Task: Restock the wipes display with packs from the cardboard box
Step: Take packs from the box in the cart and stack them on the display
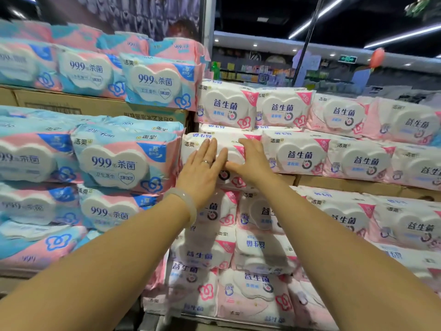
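Pink-and-white pack (210, 149) pressed flat against the display (310, 163) by both hands, at the left end of the middle pink row. Left hand (202, 168) spread, fingers straight and pointing up across the pack's face, ring on one finger, pale bangle (185, 206) on the wrist. Right hand (250, 161) also spread, palm over the pack's right half, fingertips near its top edge. Neither grip curled or pinching; both simply pushing. Pack lying with long axis left to right, directly ahead of both palms, touching them. Hands just beside each other, about equally near, left covering the left half.

Blue-and-pink packs (114, 161) stacked just to the left, touching or nearly touching the pressed pack's left end. More pink packs (298, 156) in line to the right, and rows above and below. Brown cartons (71, 103) serving as shelves between rows. No open supply box in view.

Likely step: seating the pack square in its slot, pushing straight back.
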`<state>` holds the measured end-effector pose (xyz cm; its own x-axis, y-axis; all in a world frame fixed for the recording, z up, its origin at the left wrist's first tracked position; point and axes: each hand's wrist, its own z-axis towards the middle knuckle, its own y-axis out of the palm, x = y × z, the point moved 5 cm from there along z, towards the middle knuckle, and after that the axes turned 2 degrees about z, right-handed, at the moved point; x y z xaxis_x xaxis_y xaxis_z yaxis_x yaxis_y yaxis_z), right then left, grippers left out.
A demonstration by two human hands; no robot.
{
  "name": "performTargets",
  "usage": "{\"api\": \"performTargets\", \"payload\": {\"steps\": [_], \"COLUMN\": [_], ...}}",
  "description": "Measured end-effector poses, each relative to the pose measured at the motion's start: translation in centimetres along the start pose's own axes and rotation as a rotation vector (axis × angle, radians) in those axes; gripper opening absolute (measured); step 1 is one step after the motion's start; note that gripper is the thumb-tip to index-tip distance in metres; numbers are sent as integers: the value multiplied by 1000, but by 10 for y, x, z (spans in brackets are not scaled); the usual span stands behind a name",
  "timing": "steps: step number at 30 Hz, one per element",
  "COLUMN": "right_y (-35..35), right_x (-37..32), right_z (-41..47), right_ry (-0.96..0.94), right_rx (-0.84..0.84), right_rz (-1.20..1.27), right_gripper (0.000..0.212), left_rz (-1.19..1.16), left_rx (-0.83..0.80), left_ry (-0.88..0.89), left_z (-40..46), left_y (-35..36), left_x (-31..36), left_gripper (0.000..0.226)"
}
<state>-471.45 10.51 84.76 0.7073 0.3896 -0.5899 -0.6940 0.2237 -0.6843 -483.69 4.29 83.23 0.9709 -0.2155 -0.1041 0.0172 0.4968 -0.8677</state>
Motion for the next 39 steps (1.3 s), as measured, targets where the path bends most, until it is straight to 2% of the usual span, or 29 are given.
{"api": "performTargets", "payload": {"steps": [7, 10, 15, 18, 22, 26, 28, 30, 33, 36, 39], "right_y": [-1, 0, -2, 2, 4, 0, -1, 4, 33, 82, 144], "right_x": [-7, -11, -13, -11, -16, -24, -40, -63, -102, -145, -192], "right_z": [-1, -5, -13, -21, -34, -38, -49, -69, -111, -155, -186], "right_ry": [49, 64, 52, 36, 19, 74, 9, -124, -349, -535, -606], "right_rx": [-112, -114, -88, -81, 1, -67, -20, 32, -18, -127, -351], "right_rz": [-150, -113, -33, -176, -365, -488, -522, -518, -492, -484, -540], "right_gripper": [92, 93, 98, 107, 96, 104, 103, 93, 87, 90, 89], "left_rz": [36, 101, 62, 61, 125, 87, 72, 91, 255, 304, 279], "left_rx": [-115, -176, -249, -291, -312, -336, -281, -182, 42, -13, -138], "left_ry": [-29, -15, -59, -61, -33, -30, -46, -64, -94, -300, -479], "left_z": [-11, -18, -20, -19, -25, -54, -75, -102, -145, -189, -236], "left_y": [-3, -1, -2, -4, -6, -15, -22, -28, -41, -43, -36], "left_x": [-5, -3, -3, -8, -6, -2, -12, -27, -57, -103, -155], "left_gripper": [61, 66, 77, 84, 87, 70, 72, 73, 80, 90, 82]}}
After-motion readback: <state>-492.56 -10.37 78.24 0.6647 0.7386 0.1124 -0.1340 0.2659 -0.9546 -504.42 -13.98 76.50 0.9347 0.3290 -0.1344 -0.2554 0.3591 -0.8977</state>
